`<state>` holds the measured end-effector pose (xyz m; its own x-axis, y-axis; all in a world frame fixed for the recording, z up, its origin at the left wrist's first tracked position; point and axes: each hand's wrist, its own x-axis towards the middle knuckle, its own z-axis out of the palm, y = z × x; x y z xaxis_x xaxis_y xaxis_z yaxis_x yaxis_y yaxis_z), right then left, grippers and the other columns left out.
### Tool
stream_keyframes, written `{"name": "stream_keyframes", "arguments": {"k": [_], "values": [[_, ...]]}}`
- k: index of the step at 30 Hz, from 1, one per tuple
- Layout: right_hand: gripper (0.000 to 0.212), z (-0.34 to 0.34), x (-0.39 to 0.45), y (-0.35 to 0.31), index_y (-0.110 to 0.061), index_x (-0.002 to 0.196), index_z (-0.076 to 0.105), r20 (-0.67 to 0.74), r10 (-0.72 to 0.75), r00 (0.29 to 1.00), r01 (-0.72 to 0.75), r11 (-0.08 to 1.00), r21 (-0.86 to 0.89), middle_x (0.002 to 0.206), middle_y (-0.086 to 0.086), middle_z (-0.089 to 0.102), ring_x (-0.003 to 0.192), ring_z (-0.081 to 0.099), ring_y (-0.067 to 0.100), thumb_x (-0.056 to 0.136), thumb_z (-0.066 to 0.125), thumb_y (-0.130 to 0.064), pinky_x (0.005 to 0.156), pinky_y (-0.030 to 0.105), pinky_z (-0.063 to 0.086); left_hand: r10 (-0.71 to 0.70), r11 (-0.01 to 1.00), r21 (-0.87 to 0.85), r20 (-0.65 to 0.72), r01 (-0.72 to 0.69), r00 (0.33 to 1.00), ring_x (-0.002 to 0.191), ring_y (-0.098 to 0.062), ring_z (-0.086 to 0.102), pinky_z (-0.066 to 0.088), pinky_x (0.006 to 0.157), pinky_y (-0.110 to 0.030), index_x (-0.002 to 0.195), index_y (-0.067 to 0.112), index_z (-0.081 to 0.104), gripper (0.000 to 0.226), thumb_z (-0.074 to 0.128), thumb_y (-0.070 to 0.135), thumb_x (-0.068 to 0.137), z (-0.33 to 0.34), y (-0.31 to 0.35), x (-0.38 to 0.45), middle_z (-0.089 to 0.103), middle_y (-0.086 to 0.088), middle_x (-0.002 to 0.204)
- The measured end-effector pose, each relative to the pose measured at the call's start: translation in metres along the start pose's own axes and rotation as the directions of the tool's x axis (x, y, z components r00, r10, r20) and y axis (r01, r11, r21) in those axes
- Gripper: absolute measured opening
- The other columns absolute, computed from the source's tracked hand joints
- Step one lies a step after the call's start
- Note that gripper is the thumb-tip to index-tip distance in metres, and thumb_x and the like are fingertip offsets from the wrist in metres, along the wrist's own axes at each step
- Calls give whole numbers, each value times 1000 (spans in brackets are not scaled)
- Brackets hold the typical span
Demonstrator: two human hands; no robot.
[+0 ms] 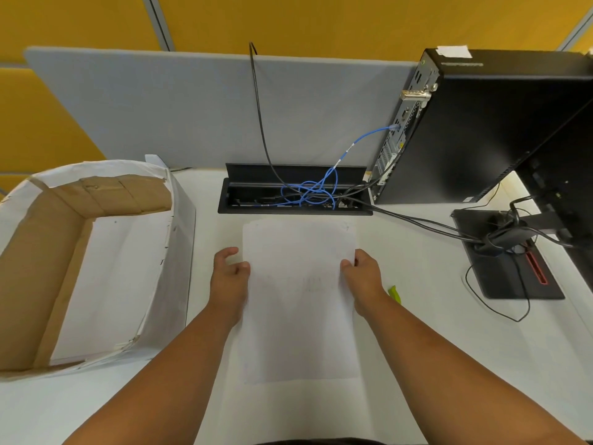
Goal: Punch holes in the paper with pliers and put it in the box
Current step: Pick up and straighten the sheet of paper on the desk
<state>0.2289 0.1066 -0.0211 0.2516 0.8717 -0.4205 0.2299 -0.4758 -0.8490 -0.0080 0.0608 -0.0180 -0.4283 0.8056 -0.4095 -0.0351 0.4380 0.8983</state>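
Note:
A white sheet of paper (300, 300) lies in the middle of the white desk, in front of me. My left hand (229, 277) pinches its left edge between thumb and fingers. My right hand (364, 277) pinches its right edge the same way. A cardboard box (35, 252) lined with white paper stands open at the left of the desk. A small piece of a yellow-green handle (395, 293) shows just behind my right wrist; the rest of that tool is hidden by my arm.
An open black cable tray (288, 210) with blue and black cables sits behind the paper. A black computer tower (481, 123) stands at the back right, with a monitor base (500, 277) and loose cables beside it. A grey partition (160, 107) closes the desk's far edge.

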Motion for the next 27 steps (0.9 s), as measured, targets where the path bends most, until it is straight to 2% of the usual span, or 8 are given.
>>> {"name": "stream_keyframes", "arguments": {"k": [3,6,9,14,17,21,23,27], "values": [[12,0,2,0,-4,82,48,-5,2,1000,-2,1000,4,85,9,51,75,45,17,94,49,-6,67,23,39,55,998,41,11,-55,998,85,-19,57,49,69,-22,120,32,49,29,48,13,97,2,2,0,60,-7,107],[11,0,4,1,2,95,55,-17,22,1000,-22,1000,12,95,9,60,83,55,20,95,50,-8,78,27,46,41,999,30,34,-42,999,103,-18,59,52,88,-30,119,30,58,23,49,23,98,3,4,-1,61,-2,116],[11,1,5,1,-3,100,59,-9,35,999,-35,999,9,100,8,63,89,58,22,95,50,-9,85,31,49,-28,999,-17,52,29,998,95,-10,59,50,76,-23,116,24,57,22,57,29,95,4,8,-3,61,1,111],[13,-2,4,-2,5,98,56,-14,18,1000,-18,1000,11,92,7,59,82,52,18,95,49,-5,68,19,42,-134,990,-38,74,137,988,89,-21,67,54,68,-28,100,18,65,16,60,32,93,5,7,-1,69,-4,99],[11,-2,5,-4,-4,85,54,1,19,1000,-19,1000,-4,88,7,55,78,48,18,94,48,-5,67,22,41,-118,992,-29,66,120,991,83,-26,69,56,69,-31,92,11,69,19,66,29,90,5,6,0,71,-9,90],[32,-3,6,-4,-16,67,33,-21,-1,1000,0,999,-54,72,3,33,66,30,17,94,48,-8,57,27,27,-89,996,-22,-6,88,996,67,-19,58,48,61,-25,81,7,66,23,74,28,83,5,9,0,60,-3,72],[33,-3,5,-4,-16,67,30,-35,-2,999,0,998,-56,71,3,30,66,28,17,93,48,-8,56,27,25,-83,995,-53,-13,82,997,69,-15,58,48,63,-23,87,10,67,19,73,27,84,6,10,-2,62,0,76],[34,-6,2,-3,-15,65,32,-58,-3,998,2,1000,-20,66,-3,35,60,30,14,94,48,-5,54,23,26,-68,991,-115,-16,66,998,101,-17,61,47,88,-27,108,20,65,16,61,19,93,5,11,-1,66,0,107]]}}
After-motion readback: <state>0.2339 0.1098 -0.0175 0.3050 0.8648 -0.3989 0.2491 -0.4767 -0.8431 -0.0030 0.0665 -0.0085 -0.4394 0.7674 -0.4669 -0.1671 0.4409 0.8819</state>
